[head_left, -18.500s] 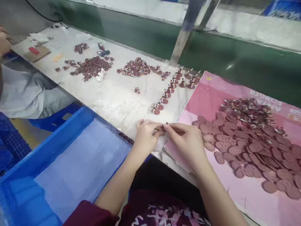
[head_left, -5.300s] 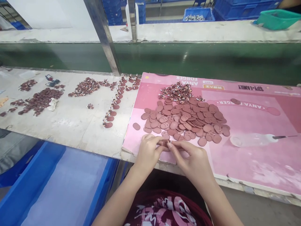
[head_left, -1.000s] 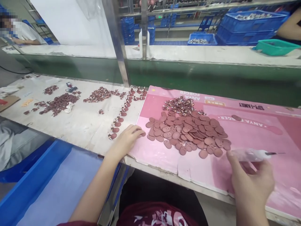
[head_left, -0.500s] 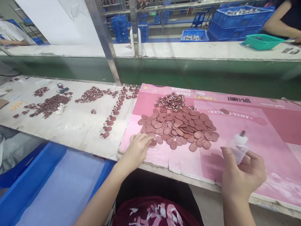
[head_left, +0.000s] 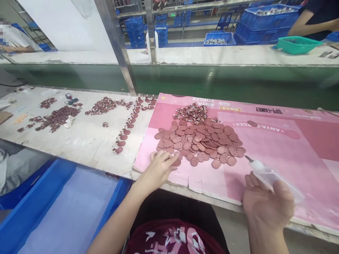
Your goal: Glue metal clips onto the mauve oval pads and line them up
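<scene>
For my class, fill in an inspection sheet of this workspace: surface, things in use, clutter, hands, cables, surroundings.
Surface: pink printed board on a white table.
Things in use: pile of brown discs, heap of small parts, bottle; row of pieces beside the board.
Clutter: white scrap and pale orange bits on the table.
Hands: left hand has fingertips at a single disc, grip unclear; right hand holds the bottle, nozzle toward the discs.
Cables: thin dark line, far left, possibly a cable.
Surroundings: green strip, stacked blue bins, parts of other people.

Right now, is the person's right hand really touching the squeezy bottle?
Touching. The head view shows the right hand gripping the bottle, with the thumb lying over its side and the dark tip pointing away.
</scene>
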The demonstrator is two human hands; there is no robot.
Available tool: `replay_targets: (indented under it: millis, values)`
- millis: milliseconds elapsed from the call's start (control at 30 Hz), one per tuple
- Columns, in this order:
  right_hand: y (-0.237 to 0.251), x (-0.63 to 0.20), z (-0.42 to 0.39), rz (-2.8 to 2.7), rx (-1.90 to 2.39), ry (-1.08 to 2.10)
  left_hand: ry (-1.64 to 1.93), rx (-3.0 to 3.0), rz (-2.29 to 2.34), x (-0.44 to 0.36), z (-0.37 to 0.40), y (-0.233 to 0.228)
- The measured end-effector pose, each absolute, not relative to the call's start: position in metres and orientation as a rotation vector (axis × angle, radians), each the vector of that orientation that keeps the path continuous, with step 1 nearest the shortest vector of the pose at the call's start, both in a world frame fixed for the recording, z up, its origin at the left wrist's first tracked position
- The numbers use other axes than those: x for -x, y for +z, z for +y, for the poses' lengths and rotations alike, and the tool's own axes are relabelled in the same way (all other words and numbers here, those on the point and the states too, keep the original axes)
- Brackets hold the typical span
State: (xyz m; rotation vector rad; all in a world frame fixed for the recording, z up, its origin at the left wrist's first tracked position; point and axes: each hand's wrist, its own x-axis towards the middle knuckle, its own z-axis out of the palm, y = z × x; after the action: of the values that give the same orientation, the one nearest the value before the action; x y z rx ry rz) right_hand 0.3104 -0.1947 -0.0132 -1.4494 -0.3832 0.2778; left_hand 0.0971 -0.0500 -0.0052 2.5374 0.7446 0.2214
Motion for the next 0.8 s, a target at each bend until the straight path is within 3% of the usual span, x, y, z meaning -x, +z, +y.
replay_targets:
  millis: [100, 333, 800]
  values:
    - [-0.017, -0.293, -0.190, -0.284, 1.345, 0.388, 0.222, -2.474, 0.720, -0.098, -0.047, -0.003]
    - [-0.014, -0.260, -0.174, -0.713, 1.583, 0.531, 0.109, -2.477, 0.585, -0.097, -0.039, 0.005]
    - [-0.007, -0.254, -0.166, -0.839, 1.754, 0.510, 0.193, -2.464, 0.565, -0.097, -0.038, -0.001]
